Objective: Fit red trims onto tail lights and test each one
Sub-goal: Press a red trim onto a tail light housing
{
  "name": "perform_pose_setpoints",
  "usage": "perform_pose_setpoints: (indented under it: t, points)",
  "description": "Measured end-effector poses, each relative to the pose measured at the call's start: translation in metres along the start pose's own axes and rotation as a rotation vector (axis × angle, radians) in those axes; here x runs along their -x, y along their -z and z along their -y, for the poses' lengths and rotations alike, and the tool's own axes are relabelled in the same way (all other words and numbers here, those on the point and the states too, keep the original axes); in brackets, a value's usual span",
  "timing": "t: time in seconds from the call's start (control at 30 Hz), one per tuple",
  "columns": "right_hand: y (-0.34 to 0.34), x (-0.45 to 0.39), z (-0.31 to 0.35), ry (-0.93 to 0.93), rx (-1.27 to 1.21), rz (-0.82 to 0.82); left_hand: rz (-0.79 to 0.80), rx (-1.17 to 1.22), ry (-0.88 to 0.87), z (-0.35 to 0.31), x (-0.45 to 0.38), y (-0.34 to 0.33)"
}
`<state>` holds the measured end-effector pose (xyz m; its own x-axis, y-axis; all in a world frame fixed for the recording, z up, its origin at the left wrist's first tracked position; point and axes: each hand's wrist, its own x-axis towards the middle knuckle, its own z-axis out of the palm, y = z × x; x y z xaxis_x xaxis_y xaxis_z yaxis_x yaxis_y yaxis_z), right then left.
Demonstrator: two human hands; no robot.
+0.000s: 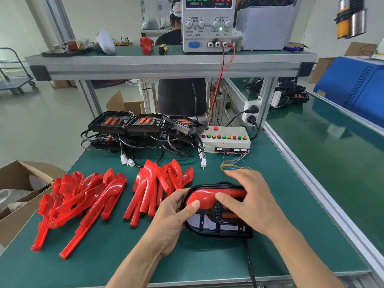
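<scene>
Both hands on tail light (216,223): left hand (174,217) grips its left end, right hand (247,200) presses red trim (207,195) flat-fingered. Power supply (208,23) reads 12.00, "VOLTAGE", "CURRENT".

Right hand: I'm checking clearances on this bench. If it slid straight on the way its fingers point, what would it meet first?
The right hand points left across the red trim. It would likely meet the left hand, whose thumb rests on the trim, first.

bench (291,235): green mat | red trims (83,196) | tail lights (145,123) | test box (225,139) | held tail light (218,223)
</scene>
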<state>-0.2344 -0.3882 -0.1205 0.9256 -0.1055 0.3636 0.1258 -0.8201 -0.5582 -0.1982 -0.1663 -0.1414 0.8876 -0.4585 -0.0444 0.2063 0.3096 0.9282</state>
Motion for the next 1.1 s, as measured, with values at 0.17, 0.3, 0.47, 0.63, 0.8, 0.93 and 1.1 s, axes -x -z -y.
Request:
perform_pose_setpoints:
  t: [0.17,0.3,0.47,0.63,0.8,0.93,1.1]
  points:
    - [0.009,-0.026,0.033,0.068,0.223,0.378,0.035,-0.088,-0.070,-0.005,0.000,-0.008]
    - [0.018,-0.043,0.032,0.043,0.101,0.580,0.044,-0.117,-0.117,-0.005,0.001,-0.005]
    - [0.016,-0.036,0.028,0.059,0.085,0.515,0.027,-0.205,-0.188,-0.004,0.000,-0.008]
    - [0.014,-0.033,0.027,0.081,0.099,0.455,0.031,-0.261,-0.221,-0.005,-0.001,-0.009]
    - [0.013,-0.030,0.030,0.094,0.113,0.433,-0.001,-0.280,-0.232,-0.001,0.002,-0.009]
    - [0.011,-0.032,0.031,0.082,0.114,0.437,-0.020,-0.281,-0.233,0.000,0.002,-0.009]
    - [0.012,-0.040,0.026,0.012,0.071,0.469,0.078,-0.101,-0.063,-0.009,-0.004,-0.004]
